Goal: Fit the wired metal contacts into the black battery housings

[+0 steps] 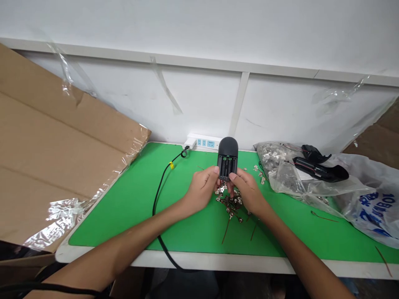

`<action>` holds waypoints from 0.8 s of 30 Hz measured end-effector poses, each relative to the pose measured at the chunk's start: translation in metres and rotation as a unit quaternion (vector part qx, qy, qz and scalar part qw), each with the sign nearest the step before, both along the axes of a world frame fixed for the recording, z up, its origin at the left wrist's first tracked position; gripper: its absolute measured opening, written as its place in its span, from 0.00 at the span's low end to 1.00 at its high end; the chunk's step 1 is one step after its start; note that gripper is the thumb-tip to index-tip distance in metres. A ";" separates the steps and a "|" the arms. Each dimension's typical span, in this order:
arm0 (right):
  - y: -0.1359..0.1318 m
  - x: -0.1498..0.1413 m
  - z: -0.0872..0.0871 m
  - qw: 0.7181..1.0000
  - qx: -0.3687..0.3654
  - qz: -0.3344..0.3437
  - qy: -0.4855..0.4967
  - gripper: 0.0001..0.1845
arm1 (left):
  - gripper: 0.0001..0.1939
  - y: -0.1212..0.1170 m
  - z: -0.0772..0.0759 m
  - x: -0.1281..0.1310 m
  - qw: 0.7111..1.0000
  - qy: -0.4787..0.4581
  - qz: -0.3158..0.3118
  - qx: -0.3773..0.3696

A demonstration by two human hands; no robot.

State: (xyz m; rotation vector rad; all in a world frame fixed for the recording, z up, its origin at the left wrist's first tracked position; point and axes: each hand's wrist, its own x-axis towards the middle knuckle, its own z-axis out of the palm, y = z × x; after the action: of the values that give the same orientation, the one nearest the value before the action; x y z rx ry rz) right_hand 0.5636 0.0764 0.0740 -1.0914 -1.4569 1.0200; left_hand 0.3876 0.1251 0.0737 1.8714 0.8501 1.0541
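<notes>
Between both hands is a black plastic device (228,145) with a rounded top, held above the green table mat. Its open battery compartment (227,164) faces me, with slots inside and a bit of green showing at the top. My left hand (201,189) grips the lower left side, thumb along the edge. On the lower right, my right hand (249,193) holds it with the thumb at the bottom rim. Beneath the hands lies a pile of small metal battery contacts (232,203), some with thin brown wires; the hands partly cover it.
A white power strip (202,142) stands against the wall, with a plugged-in adapter and a black cable (158,191) crossing the mat (131,207). Cardboard (62,137) leans at the left. Plastic bags (280,174) with black curved parts (324,170) lie on the right.
</notes>
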 end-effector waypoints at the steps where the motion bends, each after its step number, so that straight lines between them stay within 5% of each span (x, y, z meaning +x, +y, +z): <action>1: 0.000 -0.001 0.001 1.000 -0.013 0.011 0.026 0.19 | 0.29 0.000 0.000 0.000 1.000 -0.013 -0.001 -0.005; 6: -0.001 -0.003 0.004 0.999 -0.015 0.021 0.035 0.19 | 0.30 -0.003 0.004 0.000 1.000 -0.026 -0.004 -0.003; 16: -0.004 0.002 0.006 0.984 0.127 -0.031 -0.118 0.16 | 0.25 -0.005 0.011 0.005 0.981 -0.126 -0.070 -0.131; 24: -0.002 0.006 0.003 0.986 0.109 -0.052 -0.118 0.16 | 0.24 0.003 0.014 0.006 0.946 -0.183 -0.108 -0.244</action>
State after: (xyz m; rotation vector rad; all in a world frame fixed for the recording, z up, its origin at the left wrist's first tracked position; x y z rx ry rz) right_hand 0.5699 0.0745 0.0765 -1.1437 -1.6397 0.6567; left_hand 0.3939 0.1282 0.0882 1.2685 0.6013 0.9119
